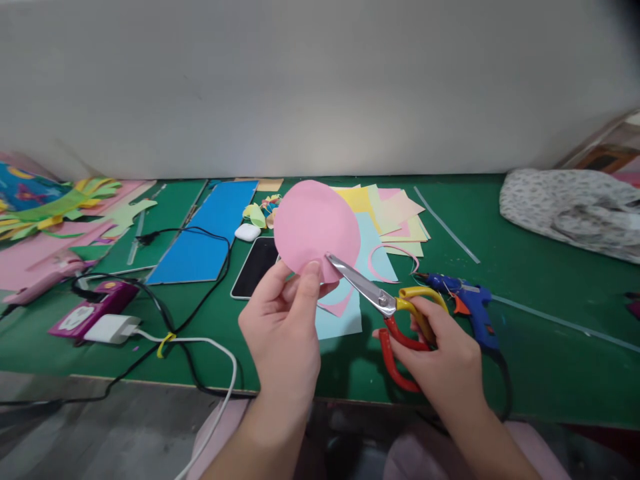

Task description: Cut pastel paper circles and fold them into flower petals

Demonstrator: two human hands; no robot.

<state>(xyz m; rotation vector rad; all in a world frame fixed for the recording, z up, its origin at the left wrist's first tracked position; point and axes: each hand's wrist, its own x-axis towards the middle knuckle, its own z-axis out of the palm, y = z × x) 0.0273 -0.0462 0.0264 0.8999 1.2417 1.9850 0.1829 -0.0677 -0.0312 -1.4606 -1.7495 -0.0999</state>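
pink paper disc [317, 227] rises above left hand's [285, 320] fingers, clamped on its lower edge.

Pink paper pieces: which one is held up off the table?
The round pink paper disc, pinched near its lower edge by the left hand. Neither the angular pink scrap on the light blue paper nor the thin pink loop is in a hand.

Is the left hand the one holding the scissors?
No, the right hand holds the scissors, while the left hand grips the pink paper disc.
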